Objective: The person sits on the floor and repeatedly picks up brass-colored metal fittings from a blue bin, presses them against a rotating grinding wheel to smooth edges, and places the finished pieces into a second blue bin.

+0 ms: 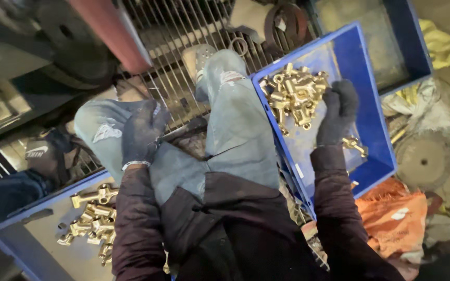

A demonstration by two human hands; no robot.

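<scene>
I sit with my jeans-clad legs over a metal grate. My right hand [337, 112], in a dark glove, reaches into a blue plastic crate [378, 125] on my right and rests at the edge of a pile of brass fittings [295, 93]; whether it grips one is hidden. One loose brass fitting [354, 144] lies by my wrist. My left hand [142, 132], also gloved, rests on my left thigh with fingers curled; nothing shows in it. A second heap of brass fittings [92, 216] lies in a blue tray [6, 234] at my lower left.
A metal grate floor [173, 47] lies under my feet. A dark machine body [37, 47] with a reddish bar [113, 31] stands at the upper left. Another blue crate [402, 36] sits at the upper right; orange cloth [394, 218] and a rusty disc [424, 161] lie at the right.
</scene>
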